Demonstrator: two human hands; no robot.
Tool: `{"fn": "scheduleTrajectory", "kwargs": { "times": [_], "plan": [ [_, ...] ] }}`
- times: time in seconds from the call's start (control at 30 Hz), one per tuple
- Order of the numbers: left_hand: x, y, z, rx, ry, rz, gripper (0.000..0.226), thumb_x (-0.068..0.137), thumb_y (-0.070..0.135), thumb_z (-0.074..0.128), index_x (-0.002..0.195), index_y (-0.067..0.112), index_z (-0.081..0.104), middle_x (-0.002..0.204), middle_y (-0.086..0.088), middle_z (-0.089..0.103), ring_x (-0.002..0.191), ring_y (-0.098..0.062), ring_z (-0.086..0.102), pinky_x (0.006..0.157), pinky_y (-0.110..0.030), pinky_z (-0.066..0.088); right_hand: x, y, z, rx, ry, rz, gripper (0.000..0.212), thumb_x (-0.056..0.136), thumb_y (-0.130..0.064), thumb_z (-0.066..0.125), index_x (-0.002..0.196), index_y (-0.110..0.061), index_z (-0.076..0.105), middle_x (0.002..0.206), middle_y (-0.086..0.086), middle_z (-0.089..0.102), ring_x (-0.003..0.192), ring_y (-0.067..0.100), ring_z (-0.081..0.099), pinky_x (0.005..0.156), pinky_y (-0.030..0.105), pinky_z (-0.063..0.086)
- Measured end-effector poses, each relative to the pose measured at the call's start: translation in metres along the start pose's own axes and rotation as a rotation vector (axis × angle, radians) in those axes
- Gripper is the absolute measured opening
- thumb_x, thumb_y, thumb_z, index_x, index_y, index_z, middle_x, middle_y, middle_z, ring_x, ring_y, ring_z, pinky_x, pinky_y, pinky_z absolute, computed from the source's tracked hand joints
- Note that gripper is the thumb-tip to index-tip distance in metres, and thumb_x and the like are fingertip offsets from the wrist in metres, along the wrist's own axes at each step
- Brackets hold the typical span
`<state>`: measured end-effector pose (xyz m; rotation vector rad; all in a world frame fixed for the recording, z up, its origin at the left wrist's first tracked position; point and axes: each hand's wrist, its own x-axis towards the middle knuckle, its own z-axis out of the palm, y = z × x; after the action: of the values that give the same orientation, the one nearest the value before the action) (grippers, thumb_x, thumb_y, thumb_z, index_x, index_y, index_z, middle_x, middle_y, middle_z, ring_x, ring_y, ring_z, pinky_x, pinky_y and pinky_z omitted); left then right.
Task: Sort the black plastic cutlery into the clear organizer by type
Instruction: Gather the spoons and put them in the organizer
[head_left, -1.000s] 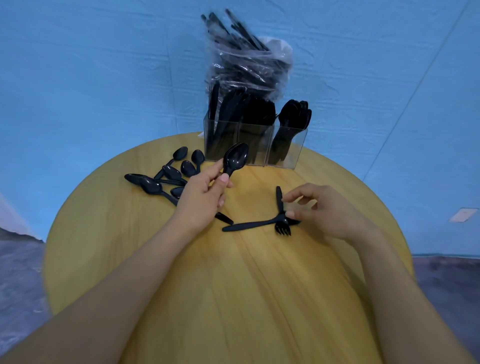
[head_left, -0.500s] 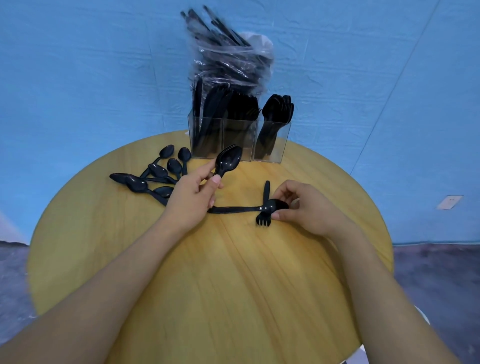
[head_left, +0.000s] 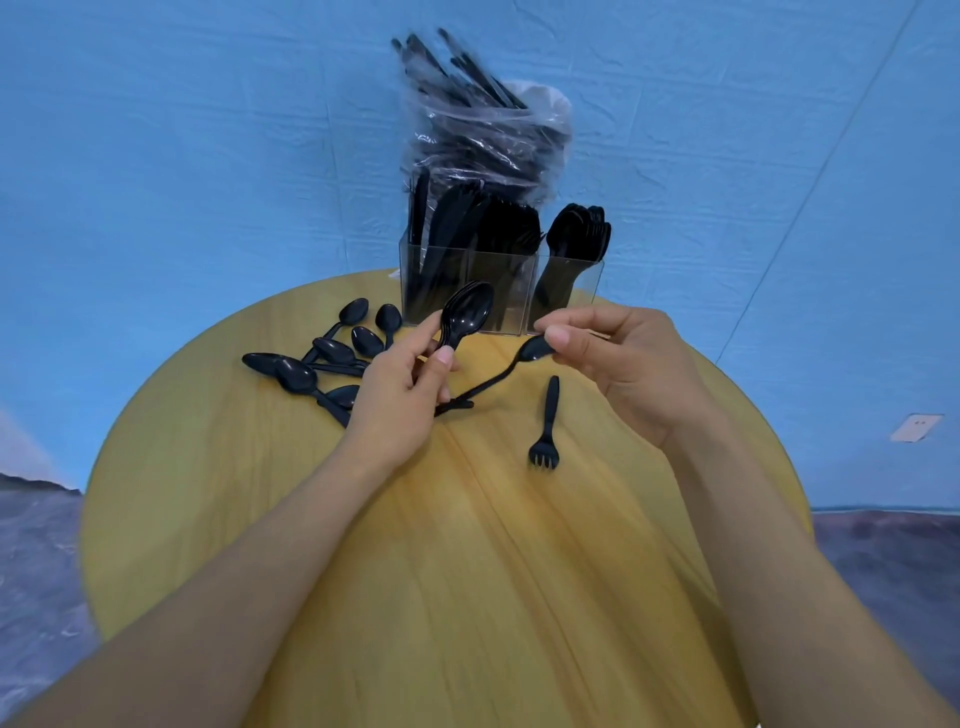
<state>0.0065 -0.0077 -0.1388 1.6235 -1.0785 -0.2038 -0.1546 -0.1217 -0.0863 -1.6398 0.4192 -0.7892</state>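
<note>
My left hand grips a small stack of black spoons by their handles, bowls pointing up. My right hand pinches the bowl of another black spoon, lifted off the table with its handle slanting down towards my left hand. A black fork lies on the round wooden table below my right hand, tines towards me. Several loose spoons lie to the left. The clear organizer stands at the table's far edge, its compartments holding black cutlery, spoons on the right.
A clear plastic bag of black cutlery stands in or behind the organizer. A blue sheet hangs close behind the table. Grey floor shows at both sides below the table's rim.
My right hand has lifted a spoon by its bowl off the table and raised it; the fork stayed lying there. My left hand keeps its spoons held up.
</note>
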Motion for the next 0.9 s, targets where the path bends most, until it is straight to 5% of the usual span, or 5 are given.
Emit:
{"fn": "scheduleTrajectory", "kwargs": {
  "times": [0.2,0.43,0.63,0.8,0.9],
  "plan": [
    [0.003,-0.001,-0.002,-0.055,0.015,-0.027,0.045,0.098,0.020,0.045,0.143,0.024,0.037,0.103,0.009,0.064,0.105,-0.005,0.059,0.095,-0.021,0.043,0.021,0.004,0.031,-0.057,0.036,0.003,0.007,0.080,-0.010,0.071,0.087,-0.010,0.071,0.076,-0.001,0.072,0.075,0.009,0.067,0.073,0.020,0.054],
    [0.000,0.006,0.002,-0.262,-0.122,-0.030,0.044,0.099,0.012,0.044,0.140,0.026,0.041,0.096,0.002,0.060,0.076,-0.006,0.068,0.072,-0.018,0.055,0.024,0.021,0.050,-0.109,0.349,-0.096,0.013,0.082,-0.016,0.072,0.074,-0.010,0.064,0.056,-0.003,0.061,0.049,0.004,0.057,0.053,0.018,0.049],
    [-0.001,0.011,0.003,-0.314,-0.233,-0.047,0.043,0.098,0.013,0.043,0.140,0.027,0.041,0.108,-0.017,0.062,0.072,-0.008,0.068,0.066,-0.018,0.054,0.020,0.024,0.044,-0.084,0.354,-0.120,0.018,0.084,-0.012,0.070,0.073,-0.009,0.056,0.055,0.001,0.058,0.044,0.004,0.052,0.047,0.017,0.044],
    [0.001,0.006,0.002,-0.265,-0.256,-0.078,0.045,0.098,0.015,0.043,0.141,0.028,0.042,0.101,-0.009,0.066,0.087,-0.028,0.067,0.082,-0.036,0.057,0.019,0.022,0.033,-0.074,0.313,-0.131,0.016,0.086,-0.011,0.066,0.074,-0.007,0.056,0.055,-0.003,0.059,0.041,0.004,0.049,0.044,0.017,0.043],
    [-0.002,0.010,0.002,-0.303,-0.286,-0.086,0.044,0.098,0.015,0.044,0.137,0.034,0.043,0.079,0.007,0.064,0.067,-0.012,0.065,0.065,-0.023,0.055,0.017,0.025,0.036,-0.072,0.317,-0.137,0.016,0.085,-0.010,0.067,0.075,-0.009,0.055,0.063,0.005,0.061,0.042,0.005,0.052,0.044,0.017,0.043]
  ]
}}
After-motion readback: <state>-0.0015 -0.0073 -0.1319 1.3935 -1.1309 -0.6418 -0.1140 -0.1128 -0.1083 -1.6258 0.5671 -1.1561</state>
